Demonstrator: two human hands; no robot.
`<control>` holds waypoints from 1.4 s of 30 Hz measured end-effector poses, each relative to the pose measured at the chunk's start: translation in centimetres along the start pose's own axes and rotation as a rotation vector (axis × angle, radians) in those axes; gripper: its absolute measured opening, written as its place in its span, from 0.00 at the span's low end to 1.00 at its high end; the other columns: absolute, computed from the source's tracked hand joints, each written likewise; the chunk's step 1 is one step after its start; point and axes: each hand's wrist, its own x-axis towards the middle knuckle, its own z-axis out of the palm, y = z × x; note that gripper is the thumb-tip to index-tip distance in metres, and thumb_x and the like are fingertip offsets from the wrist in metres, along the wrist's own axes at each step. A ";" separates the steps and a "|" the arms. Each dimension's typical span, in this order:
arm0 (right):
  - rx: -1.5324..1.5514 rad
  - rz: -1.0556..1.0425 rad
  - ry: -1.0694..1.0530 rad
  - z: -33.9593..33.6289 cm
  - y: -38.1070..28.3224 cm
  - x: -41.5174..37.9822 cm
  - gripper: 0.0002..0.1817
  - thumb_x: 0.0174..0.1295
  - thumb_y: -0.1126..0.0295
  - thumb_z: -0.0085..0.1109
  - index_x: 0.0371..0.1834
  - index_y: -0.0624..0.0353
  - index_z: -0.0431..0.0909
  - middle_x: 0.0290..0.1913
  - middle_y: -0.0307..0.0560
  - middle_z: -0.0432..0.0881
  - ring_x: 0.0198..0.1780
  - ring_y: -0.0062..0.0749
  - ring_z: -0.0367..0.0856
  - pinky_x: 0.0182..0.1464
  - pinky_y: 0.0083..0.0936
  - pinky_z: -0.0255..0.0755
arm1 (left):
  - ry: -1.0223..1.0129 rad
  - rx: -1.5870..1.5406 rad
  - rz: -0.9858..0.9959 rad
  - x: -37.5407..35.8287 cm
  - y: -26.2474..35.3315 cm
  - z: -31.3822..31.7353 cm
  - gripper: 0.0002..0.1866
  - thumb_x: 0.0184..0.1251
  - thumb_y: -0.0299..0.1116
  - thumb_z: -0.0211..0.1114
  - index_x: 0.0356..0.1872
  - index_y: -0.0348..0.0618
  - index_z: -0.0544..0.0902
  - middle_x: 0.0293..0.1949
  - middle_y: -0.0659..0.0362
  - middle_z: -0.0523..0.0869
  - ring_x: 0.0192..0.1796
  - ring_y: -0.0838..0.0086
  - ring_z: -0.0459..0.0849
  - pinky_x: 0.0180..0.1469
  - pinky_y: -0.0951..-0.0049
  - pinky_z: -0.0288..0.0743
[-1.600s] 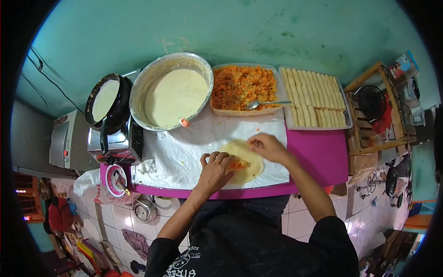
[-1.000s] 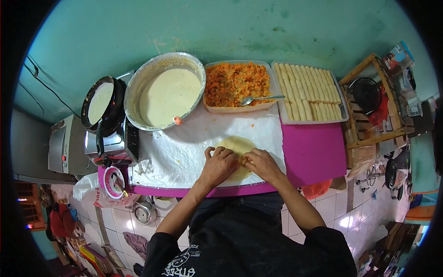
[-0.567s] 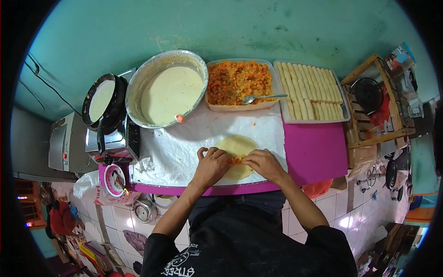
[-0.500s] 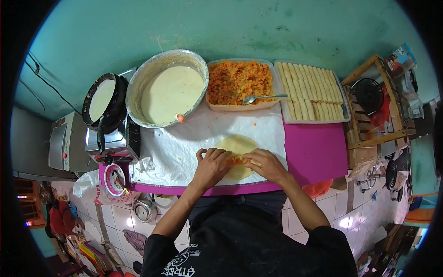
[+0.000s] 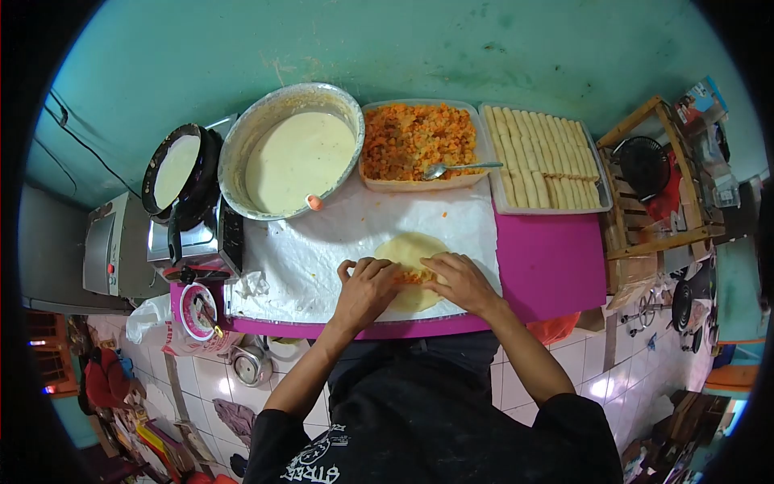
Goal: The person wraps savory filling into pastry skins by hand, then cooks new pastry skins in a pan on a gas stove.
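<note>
A thin round pale-yellow wrapper (image 5: pixel 412 245) lies flat on the white covering in front of me. Across its middle runs a short line of orange chopped vegetable filling (image 5: pixel 417 277). My left hand (image 5: pixel 368 289) is closed, its bent fingers pressed at the left end of the filling. At the other end, my right hand (image 5: pixel 462 283) has its fingers and thumb closed in on the filling. The fingertips partly hide it. Behind the wrapper stands a plastic tub of the same filling (image 5: pixel 411 133), with a spoon (image 5: pixel 459 168) resting on it.
Rolled wrappers (image 5: pixel 524 149) fill a tray at the back right. A large pot of pale batter (image 5: pixel 302 153) stands left of the tub. Farther left, a frying pan (image 5: pixel 176 169) sits on a stove (image 5: pixel 189 242). A pink-and-white bowl (image 5: pixel 196 319) holding a brush sits at the table's left edge.
My right fingers have shifted slightly up and left along the filling, showing more of it. My left hand has barely moved. The wrapper remains flat.
</note>
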 end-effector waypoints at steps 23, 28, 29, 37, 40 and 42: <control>-0.122 -0.093 -0.074 0.7 -0.1 0.4 0.20 0.57 0.60 0.71 0.51 0.55 0.84 0.48 0.43 0.81 0.50 0.38 0.78 0.55 0.35 0.70 | -0.065 0.085 0.066 0.3 0.2 0.8 0.16 0.58 0.42 0.72 0.47 0.54 0.87 0.49 0.68 0.85 0.55 0.72 0.77 0.61 0.54 0.55; -0.091 -0.043 -0.003 0.1 -0.9 0.3 0.22 0.56 0.60 0.72 0.54 0.54 0.83 0.50 0.44 0.80 0.52 0.38 0.78 0.56 0.35 0.69 | -0.030 0.104 0.058 0.6 0.7 0.0 0.16 0.58 0.44 0.72 0.46 0.53 0.86 0.46 0.68 0.84 0.54 0.72 0.78 0.59 0.53 0.58; -0.097 -0.039 -0.008 0.3 -0.7 0.4 0.23 0.56 0.60 0.72 0.55 0.54 0.83 0.50 0.44 0.80 0.52 0.38 0.78 0.56 0.35 0.69 | -0.043 0.125 0.070 0.7 0.6 0.0 0.17 0.57 0.44 0.73 0.46 0.53 0.86 0.45 0.68 0.84 0.54 0.72 0.78 0.59 0.53 0.58; -0.114 0.024 -0.048 0.4 0.1 -0.4 0.28 0.55 0.58 0.72 0.59 0.56 0.81 0.50 0.45 0.79 0.53 0.39 0.76 0.58 0.35 0.68 | -0.103 0.076 0.048 1.2 -0.2 -0.4 0.16 0.56 0.43 0.73 0.45 0.52 0.86 0.44 0.65 0.84 0.53 0.72 0.78 0.58 0.53 0.58; -0.113 0.035 -0.006 -0.5 0.4 -0.8 0.28 0.56 0.59 0.72 0.59 0.57 0.80 0.50 0.45 0.78 0.53 0.40 0.76 0.58 0.36 0.68 | -0.145 0.088 0.054 1.0 -0.8 -0.4 0.20 0.55 0.44 0.74 0.49 0.51 0.85 0.45 0.65 0.85 0.54 0.71 0.78 0.59 0.54 0.58; -0.103 0.057 0.053 -1.8 -0.1 -0.8 0.28 0.57 0.60 0.72 0.60 0.58 0.79 0.50 0.46 0.78 0.53 0.42 0.75 0.59 0.37 0.68 | -0.167 0.065 0.047 0.3 -0.7 -0.5 0.23 0.55 0.44 0.74 0.53 0.51 0.84 0.47 0.64 0.85 0.55 0.70 0.77 0.60 0.54 0.57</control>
